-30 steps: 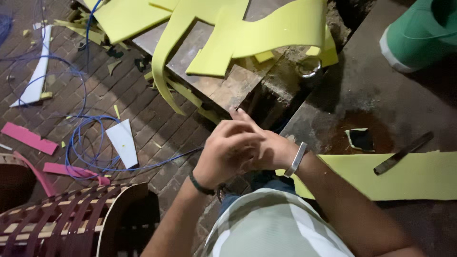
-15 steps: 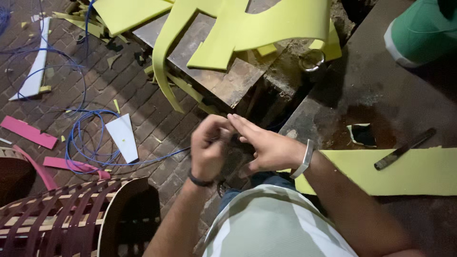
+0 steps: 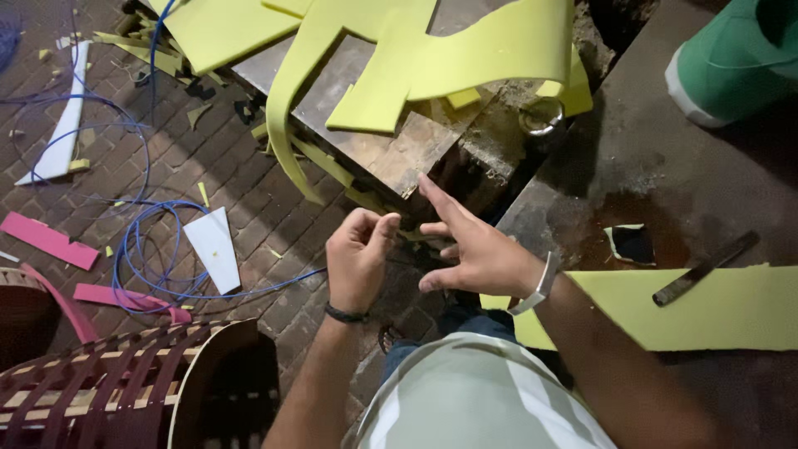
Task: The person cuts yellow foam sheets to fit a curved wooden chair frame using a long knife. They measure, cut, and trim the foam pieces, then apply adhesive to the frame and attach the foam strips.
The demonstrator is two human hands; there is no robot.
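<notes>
My left hand [image 3: 359, 258] is pinched shut on something too small to tell; right hand [image 3: 471, 248] is spread open, empty, both just below the yellow foam [image 3: 432, 58].

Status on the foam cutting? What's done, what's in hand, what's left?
Done: cut yellow foam shapes lie piled on the block, with offcuts and pink strips on the brick floor. In hand: nothing clearly. The left hand is closed in a loose fist, the right hand open with fingers spread; neither touches foam. Left: an uncut-looking yellow sheet lies at the right with a dark tool on its edge.
</notes>
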